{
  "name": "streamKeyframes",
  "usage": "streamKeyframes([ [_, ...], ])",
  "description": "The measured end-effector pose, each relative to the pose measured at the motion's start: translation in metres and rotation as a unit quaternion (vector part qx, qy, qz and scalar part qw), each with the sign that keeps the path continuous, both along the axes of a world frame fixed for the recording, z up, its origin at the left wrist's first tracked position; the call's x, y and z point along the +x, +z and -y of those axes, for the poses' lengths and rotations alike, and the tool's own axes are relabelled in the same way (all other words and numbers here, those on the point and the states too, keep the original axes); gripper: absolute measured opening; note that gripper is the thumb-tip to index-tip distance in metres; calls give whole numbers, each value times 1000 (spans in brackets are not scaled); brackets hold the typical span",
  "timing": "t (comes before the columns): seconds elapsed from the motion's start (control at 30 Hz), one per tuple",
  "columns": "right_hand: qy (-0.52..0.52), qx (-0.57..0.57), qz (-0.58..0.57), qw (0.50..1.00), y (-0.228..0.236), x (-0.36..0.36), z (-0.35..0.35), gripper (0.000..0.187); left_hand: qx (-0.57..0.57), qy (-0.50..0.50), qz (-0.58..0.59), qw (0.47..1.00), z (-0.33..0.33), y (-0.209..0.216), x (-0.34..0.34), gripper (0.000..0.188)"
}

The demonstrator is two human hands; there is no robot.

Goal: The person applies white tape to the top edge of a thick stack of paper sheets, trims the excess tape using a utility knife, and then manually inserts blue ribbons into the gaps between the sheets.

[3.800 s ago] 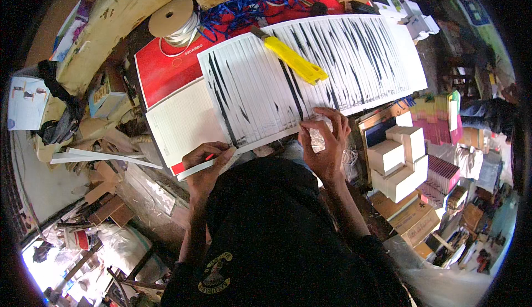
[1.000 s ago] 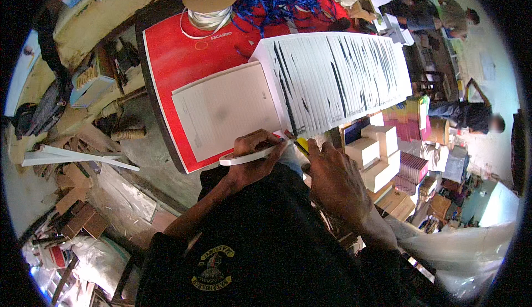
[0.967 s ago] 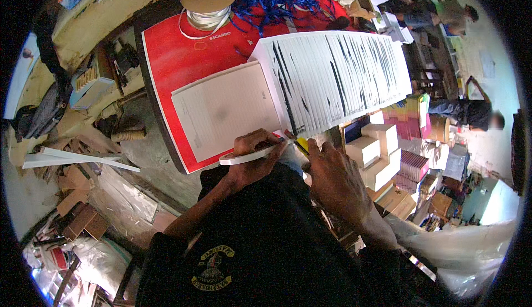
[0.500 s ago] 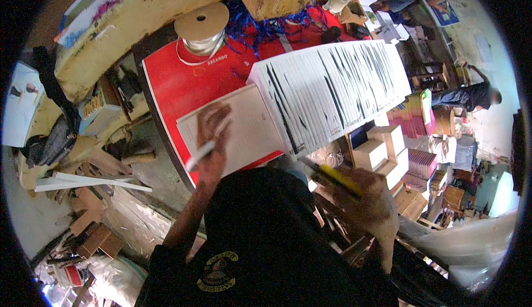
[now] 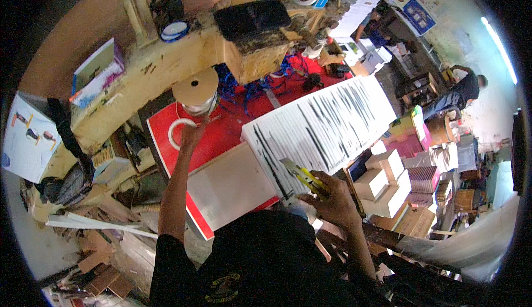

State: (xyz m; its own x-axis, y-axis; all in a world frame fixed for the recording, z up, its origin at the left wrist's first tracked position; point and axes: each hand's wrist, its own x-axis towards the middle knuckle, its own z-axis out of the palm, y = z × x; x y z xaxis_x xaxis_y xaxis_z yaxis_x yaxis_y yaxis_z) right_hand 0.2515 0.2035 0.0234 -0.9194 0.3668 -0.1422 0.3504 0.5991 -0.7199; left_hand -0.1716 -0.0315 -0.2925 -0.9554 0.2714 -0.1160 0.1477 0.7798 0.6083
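Observation:
My left hand (image 5: 192,136) reaches over the red board (image 5: 160,120), its fingers closed at the edge of a white ring-shaped roll (image 5: 173,134). Just beyond stands a spool of white ribbon (image 5: 194,92) with a brown cardboard face. In my right hand (image 5: 337,200) is a yellow utility knife (image 5: 311,182), its blade pointing up and left over the near edge of a long stack of white sheets (image 5: 316,132) with black edge marks. A pale flat panel (image 5: 233,177) lies on the red board, left of the stack.
Tangled blue ribbon (image 5: 238,85) lies behind the stack, beside a yellowish wooden block (image 5: 252,60) with a black tray (image 5: 252,19) on top. White boxes (image 5: 382,182) stand to the right. Farther off, a person (image 5: 463,94) in dark clothes is bent over.
My left hand has moved away from the pale panel toward the ribbon spool, the white roll with it. My right hand has shifted slightly left, bringing the knife over the stack's near edge.

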Motion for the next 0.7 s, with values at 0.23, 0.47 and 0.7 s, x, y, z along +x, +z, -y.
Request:
streamKeyframes([
  [0.23,-19,39,-57,997,-7,-17,-58,38,28,-192,301,934,-15,11,-19,93],
  [0.47,20,15,-173,985,19,-99,-151,36,-242,-14,-35,970,18,14,8,89],
  [0.7,242,158,-252,923,65,-207,-203,39,-93,123,-96,983,-62,209,130,62],
])
